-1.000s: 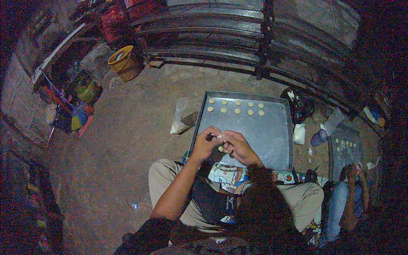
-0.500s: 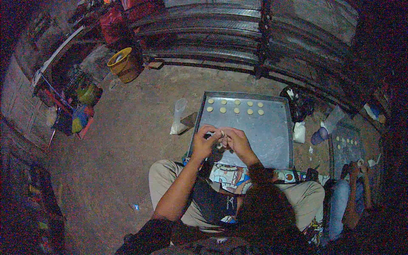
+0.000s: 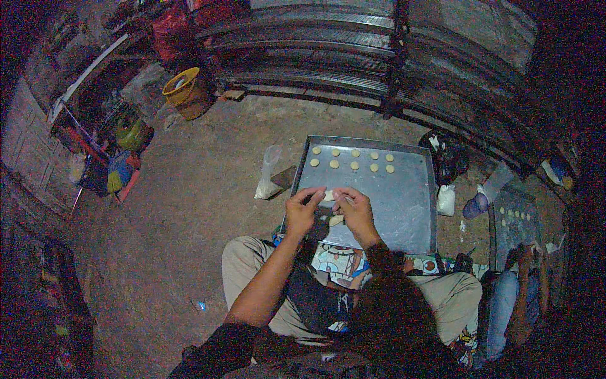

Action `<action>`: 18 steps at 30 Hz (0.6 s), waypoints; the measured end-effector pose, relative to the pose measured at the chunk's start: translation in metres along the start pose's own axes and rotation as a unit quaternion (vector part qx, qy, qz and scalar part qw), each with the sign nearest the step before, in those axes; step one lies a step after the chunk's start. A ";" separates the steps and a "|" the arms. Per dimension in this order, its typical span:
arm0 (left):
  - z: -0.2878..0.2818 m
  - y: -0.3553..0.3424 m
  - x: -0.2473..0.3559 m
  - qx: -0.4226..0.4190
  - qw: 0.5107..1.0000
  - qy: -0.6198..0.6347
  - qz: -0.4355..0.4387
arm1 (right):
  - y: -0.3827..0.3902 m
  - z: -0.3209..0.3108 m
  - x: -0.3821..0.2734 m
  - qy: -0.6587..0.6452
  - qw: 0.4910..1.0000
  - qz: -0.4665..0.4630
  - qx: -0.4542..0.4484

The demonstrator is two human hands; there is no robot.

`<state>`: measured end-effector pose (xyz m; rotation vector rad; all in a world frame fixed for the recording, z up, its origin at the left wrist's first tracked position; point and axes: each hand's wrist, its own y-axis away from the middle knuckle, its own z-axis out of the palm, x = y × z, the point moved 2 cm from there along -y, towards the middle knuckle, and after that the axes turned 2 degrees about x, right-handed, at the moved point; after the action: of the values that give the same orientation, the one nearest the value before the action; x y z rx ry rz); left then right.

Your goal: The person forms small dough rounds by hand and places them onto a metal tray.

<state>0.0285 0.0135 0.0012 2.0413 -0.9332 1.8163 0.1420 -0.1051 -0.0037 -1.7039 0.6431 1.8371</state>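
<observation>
A small pale piece of dough [image 3: 328, 196] is pinched between my two hands above a shallow metal tray [image 3: 404, 208]. My left hand [image 3: 302, 213] grips its left end with thumb and fingers, and my right hand [image 3: 356, 213] has the right end. Under the right fingers shows another pale dough lump [image 3: 336, 220]; whether it lies on the tray or hangs from that hand I cannot tell. Two rows of flat round dough pieces [image 3: 355, 165] lie along the tray's far side. White smears, like flour, mark the metal.
Left of the tray stands a clear bag with white powder [image 3: 266, 188]. To its right are a white packet [image 3: 446, 200], a purple cup-like thing [image 3: 475, 205] and a black bag [image 3: 448, 161]. Another person works at a second tray [image 3: 514, 237]. A yellow bucket [image 3: 183, 95] is far left.
My hands have drawn slightly apart, baring the dough between them. The pale lump under my right fingers shows more plainly. The view has shifted slightly.
</observation>
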 end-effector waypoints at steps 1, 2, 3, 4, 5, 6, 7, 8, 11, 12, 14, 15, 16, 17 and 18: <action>0.002 0.000 0.001 -0.008 1.000 0.022 0.007 | -0.002 -0.003 0.004 -0.013 1.000 -0.014 0.015; 0.003 0.000 0.000 -0.016 0.999 0.044 0.014 | -0.002 -0.003 0.001 -0.027 1.000 -0.011 0.010; 0.003 0.001 -0.001 -0.019 0.999 0.038 0.021 | -0.002 -0.004 -0.002 -0.041 0.999 -0.007 0.006; 0.003 0.001 -0.003 -0.022 0.999 0.031 0.029 | -0.002 -0.004 -0.006 -0.055 0.998 -0.004 0.001; 0.004 0.000 0.001 -0.029 0.999 0.025 0.036 | -0.004 -0.008 -0.003 -0.037 0.999 -0.025 -0.013; 0.005 0.001 0.004 -0.028 0.999 0.033 0.029 | -0.007 -0.011 0.000 -0.018 0.998 -0.046 -0.027; 0.005 0.002 0.007 -0.027 0.999 0.040 0.021 | -0.010 -0.014 0.004 0.000 0.997 -0.067 -0.040; 0.002 0.003 0.010 -0.021 0.999 0.045 0.013 | -0.009 -0.012 -0.002 -0.011 0.998 -0.053 -0.045; 0.002 0.003 0.006 -0.034 0.999 0.027 -0.003 | -0.003 -0.009 -0.016 -0.021 0.998 -0.015 -0.052; 0.002 0.002 0.005 -0.043 0.999 0.028 0.002 | -0.001 -0.008 -0.021 -0.008 0.999 -0.006 -0.048; 0.003 0.001 0.006 -0.063 0.998 0.029 0.012 | 0.000 -0.007 -0.020 -0.015 0.999 -0.003 -0.041; 0.003 0.001 0.008 -0.061 0.998 0.011 0.033 | -0.001 -0.007 -0.014 -0.035 0.999 -0.008 -0.037; 0.004 0.001 0.011 -0.060 0.997 -0.007 0.054 | -0.001 -0.007 -0.010 -0.055 0.998 -0.014 -0.033; 0.002 0.001 0.012 -0.055 0.995 -0.028 0.075 | -0.001 -0.005 -0.010 -0.041 0.999 -0.019 -0.028; 0.001 0.001 0.011 -0.055 0.995 -0.025 0.080 | -0.001 -0.004 -0.010 -0.027 0.999 -0.024 -0.023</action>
<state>0.0288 0.0084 0.0113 2.0033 -1.2136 1.7545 0.1460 -0.1075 0.0061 -1.6784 0.5369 1.8723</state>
